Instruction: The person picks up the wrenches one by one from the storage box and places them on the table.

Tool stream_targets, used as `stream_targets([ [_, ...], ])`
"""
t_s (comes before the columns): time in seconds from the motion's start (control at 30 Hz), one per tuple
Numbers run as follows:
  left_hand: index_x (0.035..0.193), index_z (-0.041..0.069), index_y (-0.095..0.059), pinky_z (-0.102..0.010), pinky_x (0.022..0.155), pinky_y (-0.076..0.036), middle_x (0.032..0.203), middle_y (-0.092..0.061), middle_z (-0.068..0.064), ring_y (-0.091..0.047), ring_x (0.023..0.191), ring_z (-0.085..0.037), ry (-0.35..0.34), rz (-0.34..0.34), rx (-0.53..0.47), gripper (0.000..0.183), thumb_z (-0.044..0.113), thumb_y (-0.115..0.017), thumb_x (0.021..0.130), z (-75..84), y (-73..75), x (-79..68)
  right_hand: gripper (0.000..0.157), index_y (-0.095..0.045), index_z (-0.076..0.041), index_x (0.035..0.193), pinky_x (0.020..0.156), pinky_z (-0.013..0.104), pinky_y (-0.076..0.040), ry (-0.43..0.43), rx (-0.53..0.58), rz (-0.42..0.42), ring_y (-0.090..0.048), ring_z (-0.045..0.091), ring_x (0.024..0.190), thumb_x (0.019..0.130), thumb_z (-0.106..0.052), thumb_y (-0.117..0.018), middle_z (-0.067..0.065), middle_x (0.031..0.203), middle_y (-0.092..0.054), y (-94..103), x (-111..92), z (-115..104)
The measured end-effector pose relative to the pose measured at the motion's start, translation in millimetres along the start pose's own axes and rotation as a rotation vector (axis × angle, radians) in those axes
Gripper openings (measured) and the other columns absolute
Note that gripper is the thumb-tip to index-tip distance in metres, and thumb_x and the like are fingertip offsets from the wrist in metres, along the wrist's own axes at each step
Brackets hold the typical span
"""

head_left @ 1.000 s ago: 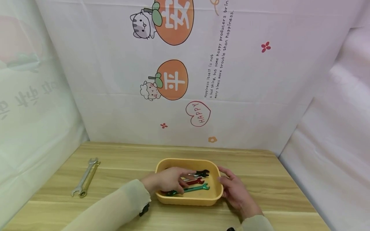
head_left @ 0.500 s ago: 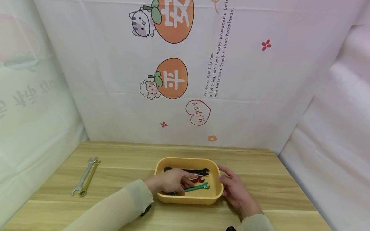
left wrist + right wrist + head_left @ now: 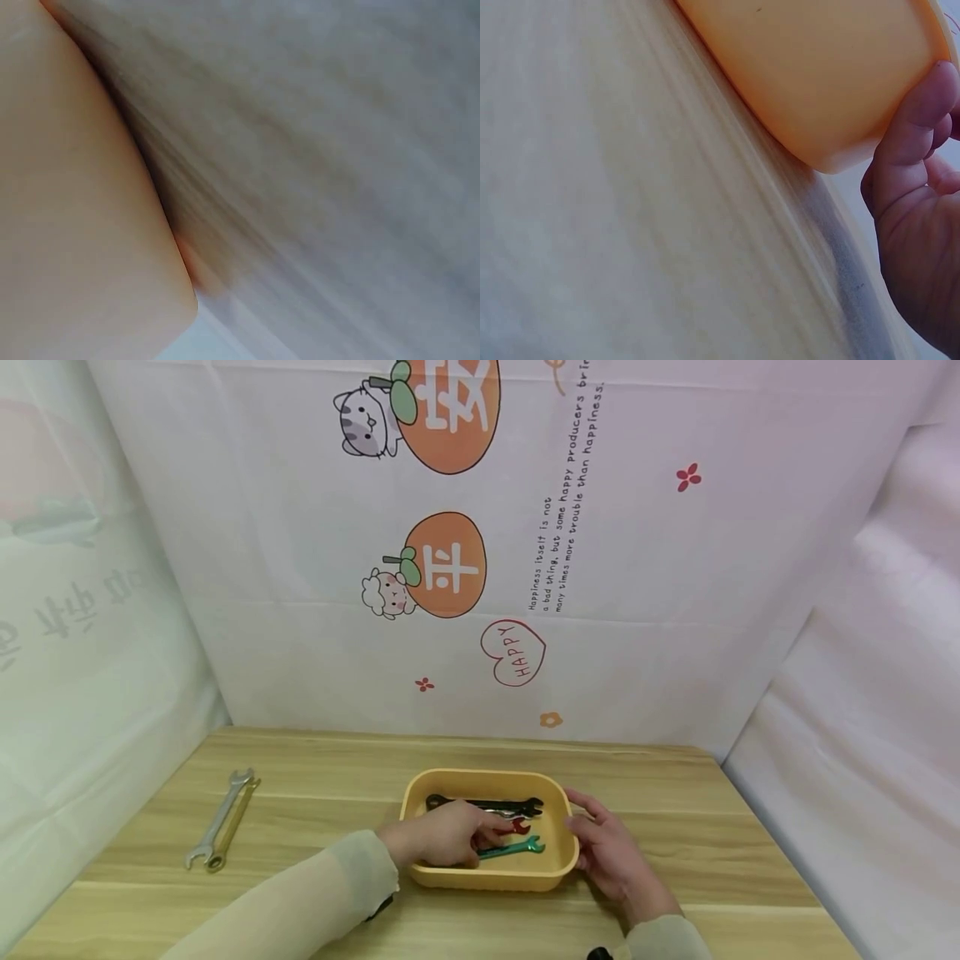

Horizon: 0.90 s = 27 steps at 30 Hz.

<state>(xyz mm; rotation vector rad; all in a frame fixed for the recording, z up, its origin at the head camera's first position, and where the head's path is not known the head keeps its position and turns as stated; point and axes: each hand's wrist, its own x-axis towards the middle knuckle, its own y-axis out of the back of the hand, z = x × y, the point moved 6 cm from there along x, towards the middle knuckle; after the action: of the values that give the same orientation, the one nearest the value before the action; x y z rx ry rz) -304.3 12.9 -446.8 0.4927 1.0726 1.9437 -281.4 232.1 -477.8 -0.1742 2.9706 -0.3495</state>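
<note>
My left hand (image 3: 452, 833) reaches down into a yellow plastic box (image 3: 491, 881) from its left side. Its fingers are bent over the red wrench (image 3: 521, 827), of which just the open end shows. The thumb lies by a green wrench (image 3: 517, 847); whether anything is pinched is hidden under the hand. Black wrenches (image 3: 495, 805) lie along the box's far side, with a silver one (image 3: 517, 816) partly covered near them. My right hand (image 3: 611, 852) holds the box's right end, thumb at the rim. In the right wrist view that thumb (image 3: 911, 135) presses the box wall (image 3: 817, 67).
A silver wrench (image 3: 220, 818) and a gold wrench (image 3: 235, 827) lie side by side on the wooden table (image 3: 322, 785), left of the box. A printed white cloth (image 3: 637, 652) stands behind, with more white cloth at both sides. The left wrist view is mostly blurred table.
My left fingers have curled in and now cover more of the red and green wrenches. More of the black wrenches shows. The right hand and box stay put.
</note>
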Motion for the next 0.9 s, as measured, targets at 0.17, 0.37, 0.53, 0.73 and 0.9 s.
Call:
stream_targets([
  [0.17,0.141,0.02,-0.059,-0.017,0.073,-0.049,0.111,-0.07,0.011,-0.061,0.089,0.0,-0.031,0.018,0.044,0.069,-0.005,-0.074,0.078,0.2,-0.3,1.4,0.059,-0.035,-0.006,0.153,0.047,0.022,-0.047,0.001,0.003,0.001,-0.057,0.014,0.058,0.098,-0.005,-0.057,0.019,0.1,-0.063,0.2,0.8,-0.2],
  [0.37,0.137,0.022,-0.063,-0.017,0.073,-0.048,0.11,-0.069,0.01,-0.059,0.087,0.0,-0.072,0.03,0.128,0.067,-0.007,-0.07,0.077,1.6,0.0,1.4,0.059,-0.034,-0.006,0.153,0.047,0.023,-0.048,0.0,0.009,-0.002,-0.057,0.014,0.058,0.098,-0.004,-0.057,0.018,0.101,-0.062,-0.2,0.9,0.2],
  [0.53,0.133,0.021,-0.066,-0.018,0.078,-0.049,0.113,-0.068,0.009,-0.06,0.094,0.0,-0.071,0.039,0.142,0.062,-0.009,-0.065,0.079,1.7,0.0,0.8,0.059,-0.033,-0.005,0.153,0.047,0.022,-0.048,0.004,0.007,-0.005,-0.057,0.014,0.058,0.098,-0.004,-0.056,0.018,0.101,-0.062,-0.6,0.4,0.4],
  [0.73,0.129,0.02,-0.068,-0.018,0.078,-0.049,0.108,-0.068,0.01,-0.059,0.091,0.0,-0.06,0.037,0.114,0.059,-0.01,-0.063,0.078,1.1,0.6,0.5,0.059,-0.033,-0.005,0.153,0.048,0.023,-0.048,0.006,0.009,-0.01,-0.057,0.014,0.058,0.098,-0.004,-0.056,0.017,0.099,-0.061,-0.7,0.6,0.8],
  [0.9,0.128,0.019,-0.069,-0.019,0.075,-0.049,0.104,-0.067,0.012,-0.059,0.088,-0.002,-0.053,0.045,0.056,0.062,-0.012,-0.061,0.075,-0.2,2.9,-0.6,0.059,-0.033,-0.006,0.153,0.048,0.023,-0.049,0.003,0.009,-0.004,-0.057,0.014,0.059,0.099,-0.005,-0.056,0.018,0.101,-0.061,0.2,0.8,0.9],
])
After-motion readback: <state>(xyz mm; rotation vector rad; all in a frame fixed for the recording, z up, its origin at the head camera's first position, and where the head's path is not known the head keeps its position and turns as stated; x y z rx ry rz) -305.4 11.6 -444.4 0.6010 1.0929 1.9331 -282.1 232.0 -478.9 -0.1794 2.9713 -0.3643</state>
